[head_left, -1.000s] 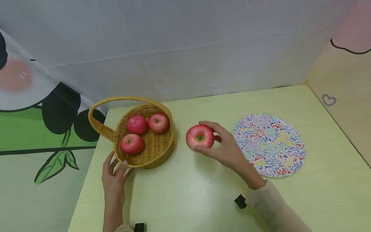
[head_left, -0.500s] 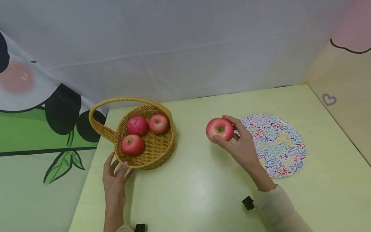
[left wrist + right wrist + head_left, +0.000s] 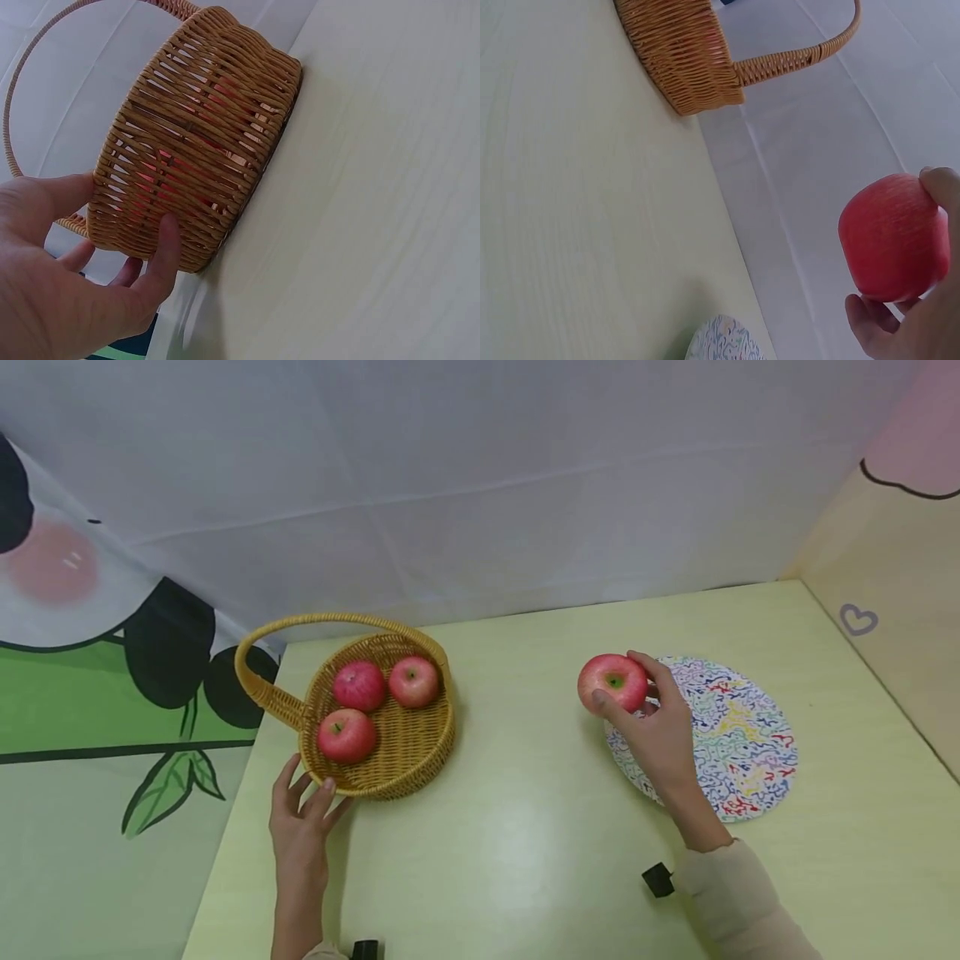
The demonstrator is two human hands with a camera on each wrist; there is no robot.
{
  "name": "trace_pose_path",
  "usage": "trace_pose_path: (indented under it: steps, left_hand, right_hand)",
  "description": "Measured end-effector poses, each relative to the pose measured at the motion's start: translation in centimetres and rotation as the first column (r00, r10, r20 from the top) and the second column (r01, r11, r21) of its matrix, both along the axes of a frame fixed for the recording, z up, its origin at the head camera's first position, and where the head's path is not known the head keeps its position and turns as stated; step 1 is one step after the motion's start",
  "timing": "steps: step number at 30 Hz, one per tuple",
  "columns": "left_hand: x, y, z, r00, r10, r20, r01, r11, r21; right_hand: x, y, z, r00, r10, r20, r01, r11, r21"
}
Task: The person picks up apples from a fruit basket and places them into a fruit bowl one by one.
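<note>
My right hand (image 3: 660, 731) grips a red apple (image 3: 613, 683) with thumb and fingers. In the head view the apple appears just over the left edge of a round disc (image 3: 738, 735) with a colourful squiggle pattern; in the right wrist view the apple (image 3: 896, 236) is held up off the table. A wicker basket (image 3: 420, 768) with a tall handle stands on the left. Inside lie three red fruits: two apples (image 3: 347, 736) with stems showing and a darker pink one (image 3: 359, 685). My left hand (image 3: 300, 827) holds the basket's near left side, fingers spread over its rim and wall.
The pale table (image 3: 495, 860) reaches a grey-white cloth backdrop (image 3: 480, 527) behind and a printed panel (image 3: 900, 635) on the right. A printed cloth (image 3: 180, 860) borders the left. Small black pieces (image 3: 658, 880) sit at both sleeves.
My right hand has carried the apple rightwards from beside the basket to the disc's left edge. The left hand, the basket and its fruits have stayed in place.
</note>
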State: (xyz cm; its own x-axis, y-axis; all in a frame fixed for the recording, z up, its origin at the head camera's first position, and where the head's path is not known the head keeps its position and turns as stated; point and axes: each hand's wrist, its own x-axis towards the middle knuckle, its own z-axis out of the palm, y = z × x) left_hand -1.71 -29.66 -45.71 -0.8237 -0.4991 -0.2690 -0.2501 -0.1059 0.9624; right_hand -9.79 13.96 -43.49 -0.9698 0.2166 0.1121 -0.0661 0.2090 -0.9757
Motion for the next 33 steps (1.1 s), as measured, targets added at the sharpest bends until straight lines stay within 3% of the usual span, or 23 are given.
trace_pose_path:
  steps: [17,33]
  left_hand:
    - [0.0,-0.1,-0.2,0.999,-0.011,-0.031,0.011,1.0,-0.002]
    - [0.0,-0.2,-0.5,0.999,-0.005,-0.04,0.006,1.0,0.01]
  right_hand:
    - [-0.6,3.3,-1.6,0.987,-0.138,0.083,0.134,0.99,0.051]
    - [-1.0,6.1,-2.5,0.945,-0.244,0.219,0.213,0.965,0.154]
